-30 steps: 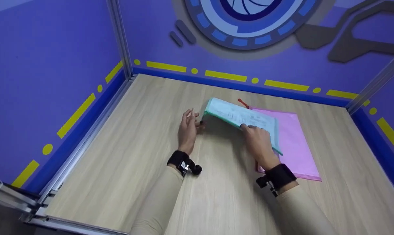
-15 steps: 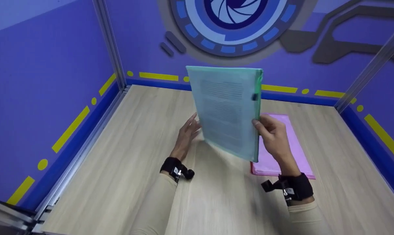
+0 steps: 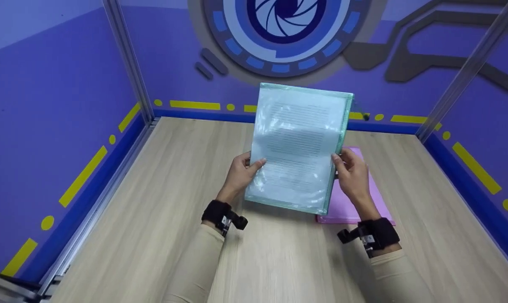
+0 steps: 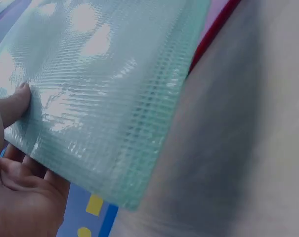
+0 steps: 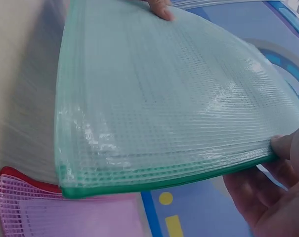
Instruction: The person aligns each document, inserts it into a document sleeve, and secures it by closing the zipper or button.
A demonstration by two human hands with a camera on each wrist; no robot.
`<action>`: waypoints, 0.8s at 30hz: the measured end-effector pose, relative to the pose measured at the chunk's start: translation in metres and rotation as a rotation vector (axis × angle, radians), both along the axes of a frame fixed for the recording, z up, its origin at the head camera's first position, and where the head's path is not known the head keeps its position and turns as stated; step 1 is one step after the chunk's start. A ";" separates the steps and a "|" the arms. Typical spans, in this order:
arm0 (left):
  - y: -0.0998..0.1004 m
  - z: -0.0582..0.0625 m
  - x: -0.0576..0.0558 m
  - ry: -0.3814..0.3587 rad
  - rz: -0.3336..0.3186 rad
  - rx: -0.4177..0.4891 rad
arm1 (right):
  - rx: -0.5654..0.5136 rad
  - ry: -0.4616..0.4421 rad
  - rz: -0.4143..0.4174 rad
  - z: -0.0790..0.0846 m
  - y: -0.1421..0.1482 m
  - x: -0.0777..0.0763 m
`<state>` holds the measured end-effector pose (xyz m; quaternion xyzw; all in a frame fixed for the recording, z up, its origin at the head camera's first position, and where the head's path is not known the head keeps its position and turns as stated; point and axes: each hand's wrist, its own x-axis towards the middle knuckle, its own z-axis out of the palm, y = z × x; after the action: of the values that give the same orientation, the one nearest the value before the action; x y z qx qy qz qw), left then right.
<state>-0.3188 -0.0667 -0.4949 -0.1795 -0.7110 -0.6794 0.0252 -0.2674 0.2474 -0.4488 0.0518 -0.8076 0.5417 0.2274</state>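
A translucent green mesh zip pouch [image 3: 298, 147] is held up above the table, tilted toward the head camera, with a printed sheet showing through it. My left hand [image 3: 240, 173] pinches its left edge, thumb [image 4: 18, 102] on the front face and fingers behind. On the opposite side my right hand [image 3: 353, 174] pinches the green zip edge [image 5: 174, 182] between thumb and fingers. Under and behind the right hand lies a pink mesh pouch [image 3: 374, 202] with a red edge [image 5: 28, 178], partly covered by the green one in the head view.
The wood-grain table [image 3: 161, 202] stands within blue-purple printed panels [image 3: 56, 105] on the left, back and right. Metal frame posts [image 3: 127, 63] rise at the back corners. A dark zip pull [image 3: 366, 117] dangles off the green pouch's upper right corner.
The green pouch has been lifted off the pink one and turned upright, its printed face now toward the head camera. My left hand has taken hold of its left edge; the right keeps its grip.
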 end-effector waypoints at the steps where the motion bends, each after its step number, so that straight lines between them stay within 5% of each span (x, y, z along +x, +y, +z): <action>1: 0.000 0.002 0.001 0.004 0.010 -0.005 | -0.004 0.007 -0.005 0.001 0.000 0.000; 7: -0.001 0.008 0.003 -0.021 0.016 0.019 | -0.013 0.032 0.000 0.008 -0.004 0.002; 13: 0.006 0.010 0.000 -0.113 -0.054 0.012 | 0.020 0.016 -0.007 0.011 0.003 0.001; 18: 0.025 0.014 0.002 -0.200 -0.103 -0.114 | 0.070 -0.071 0.013 0.012 0.028 -0.010; 24: 0.068 0.020 0.007 -0.174 -0.065 -0.359 | 0.179 -0.274 0.035 0.010 0.078 -0.018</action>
<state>-0.3114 0.0010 -0.4751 -0.1443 -0.8141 -0.5551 -0.0908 -0.2857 0.3251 -0.4393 0.0116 -0.8751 0.4734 0.1002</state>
